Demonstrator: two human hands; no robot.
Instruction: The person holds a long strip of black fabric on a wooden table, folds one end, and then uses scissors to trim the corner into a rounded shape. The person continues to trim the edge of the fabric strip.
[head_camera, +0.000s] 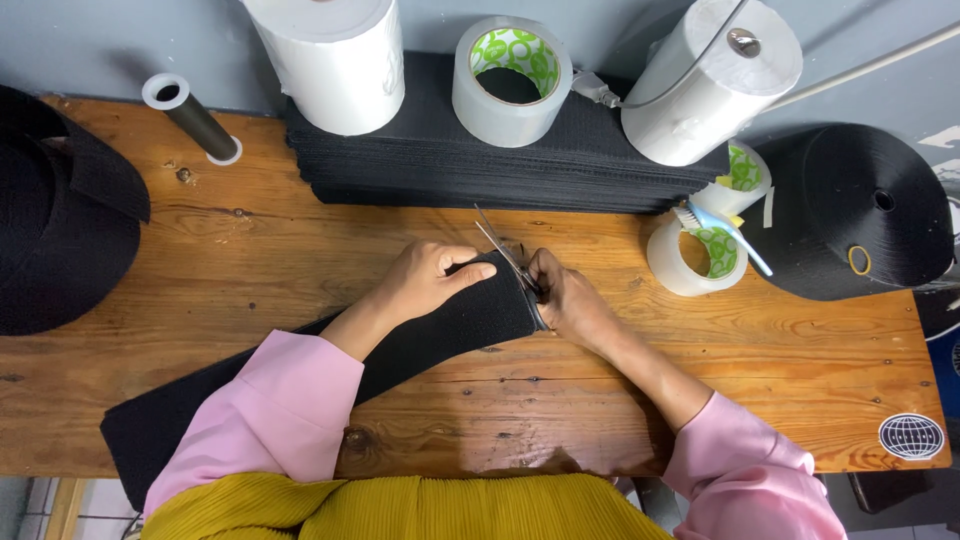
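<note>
The wooden surface (250, 240) runs the full width of the view. Against its far edge lies a flat stack of black mesh sheets (450, 160), with two white paper rolls (335, 60) and a roll of clear tape (512, 80) standing on it. A big black cone of webbing (850, 210) sits near the far right corner, and a dark folded bundle (55, 210) covers the left edge.

A long black mesh strip (430, 335) lies slanted across the middle of the surface, its lower end hanging past the near edge on the left. The left hand (425, 280) lies flat on the strip's upper end, fingers spread and pressing it down, thumb stretched toward the cut edge. The right hand (565, 300) is just beside it at the strip's end, fingers closed around the handles of small scissors (505, 250), whose open blades point toward the far edge and meet the strip's end.

Two smaller tape rolls (695, 255) stand right of the hands, and a grey tube (195, 120) lies near the far left corner.
</note>
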